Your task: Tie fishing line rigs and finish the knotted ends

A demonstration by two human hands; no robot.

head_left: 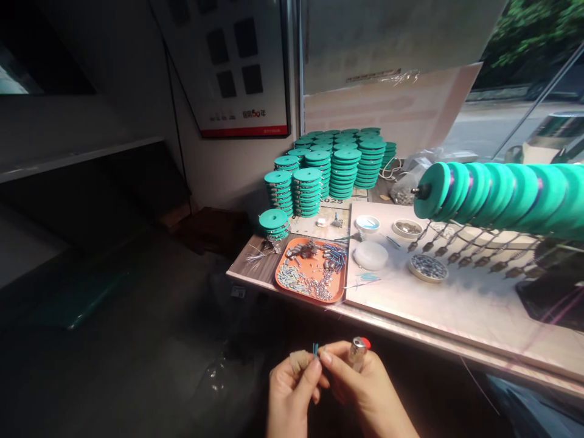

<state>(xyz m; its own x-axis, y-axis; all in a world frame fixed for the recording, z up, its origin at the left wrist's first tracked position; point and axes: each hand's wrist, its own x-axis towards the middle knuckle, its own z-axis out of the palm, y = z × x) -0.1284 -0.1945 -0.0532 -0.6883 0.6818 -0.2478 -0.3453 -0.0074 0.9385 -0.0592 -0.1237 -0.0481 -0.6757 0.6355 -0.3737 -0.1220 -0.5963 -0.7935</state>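
My left hand (292, 392) and my right hand (365, 389) meet low in the view, below the table edge. Together their fingertips pinch a thin blue piece (314, 349) that stands up between them. The left index finger wears a tan wrap. In the right hand I also grip a lighter (359, 351) with a red top, held upright against the palm. An orange tray (279, 278) of small metal and blue parts lies on the table just above my hands.
Stacks of teal discs (337, 161) stand at the back of the table. A row of teal discs on a rod (502, 191) juts in from the right, with hooks hanging below. Small dishes (427, 267) and a white lid (370, 255) lie on the pale board (456, 304).
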